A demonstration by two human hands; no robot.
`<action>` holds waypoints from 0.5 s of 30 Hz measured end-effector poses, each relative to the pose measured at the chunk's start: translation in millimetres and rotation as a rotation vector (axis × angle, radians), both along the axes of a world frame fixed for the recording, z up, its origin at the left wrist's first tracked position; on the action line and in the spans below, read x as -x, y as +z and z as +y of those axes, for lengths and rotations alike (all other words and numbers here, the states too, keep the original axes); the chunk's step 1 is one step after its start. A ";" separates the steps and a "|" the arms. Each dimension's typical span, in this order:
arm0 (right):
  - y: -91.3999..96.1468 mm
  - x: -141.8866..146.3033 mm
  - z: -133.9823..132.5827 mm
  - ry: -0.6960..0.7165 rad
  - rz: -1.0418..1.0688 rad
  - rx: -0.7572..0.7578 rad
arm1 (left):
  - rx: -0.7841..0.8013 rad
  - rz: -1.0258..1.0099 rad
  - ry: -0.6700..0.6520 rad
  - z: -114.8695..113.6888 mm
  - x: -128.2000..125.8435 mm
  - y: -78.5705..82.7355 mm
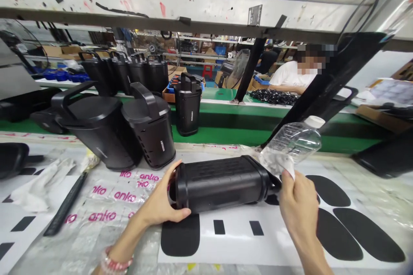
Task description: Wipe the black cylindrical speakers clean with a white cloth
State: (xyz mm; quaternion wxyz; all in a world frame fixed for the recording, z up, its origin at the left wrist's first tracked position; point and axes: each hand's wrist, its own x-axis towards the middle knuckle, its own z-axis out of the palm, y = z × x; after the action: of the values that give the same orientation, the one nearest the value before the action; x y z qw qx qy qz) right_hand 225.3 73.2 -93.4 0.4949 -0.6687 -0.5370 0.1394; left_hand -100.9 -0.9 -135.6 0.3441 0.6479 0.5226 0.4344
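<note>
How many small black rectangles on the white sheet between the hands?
2: one rectangle nearer the left hand, the other rectangle nearer the right hand. The black unit covers part of the sheet, so more may be hidden.

A left hand (163,200) grips one end of a black, box-shaped plastic canister (219,184) lying on its side. Near the other end, the right hand (298,204) pinches a crumpled white tissue (280,164) before a clear plastic bottle with a white cap (298,139). Black canisters with handles (150,135) stand upright behind.

Bench (106,242) bears white sheet (237,245), upright black canisters (150,133).
</note>
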 end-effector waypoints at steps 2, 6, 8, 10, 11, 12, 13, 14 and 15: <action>0.9 24.8 -19.4 0.136 -0.265 -0.261 | -0.008 0.021 -0.009 -0.3 1.6 -2.4; -10.5 110.1 -56.6 0.570 -0.541 -0.633 | -0.031 0.075 -0.017 1.1 4.6 -4.4; -16.2 152.4 -68.5 0.698 -0.575 -0.596 | -0.057 0.047 -0.036 3.5 4.5 -2.8; -18.7 179.8 -75.4 0.726 -0.592 -0.531 | -0.086 0.031 -0.036 6.6 3.6 -0.3; -18.9 186.3 -77.5 0.724 -0.604 -0.506 | -0.098 0.037 -0.024 7.9 3.3 0.8; -18.8 188.2 -79.2 0.714 -0.614 -0.500 | -0.107 0.051 -0.008 8.8 3.1 1.4; -18.5 186.4 -80.6 0.709 -0.622 -0.506 | -0.112 0.059 0.007 9.2 3.2 1.6; -18.2 182.1 -81.4 0.716 -0.626 -0.521 | -0.113 0.059 0.012 9.1 3.6 1.3; -17.8 176.9 -81.2 0.730 -0.624 -0.539 | -0.105 0.055 0.004 8.3 4.2 0.5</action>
State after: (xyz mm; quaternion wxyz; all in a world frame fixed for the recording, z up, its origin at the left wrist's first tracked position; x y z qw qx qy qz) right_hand 48.4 -8.0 -111.2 0.3854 -0.2979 -0.8722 -0.0455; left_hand -105.1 7.4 -135.1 0.2943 0.6759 0.5094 0.4439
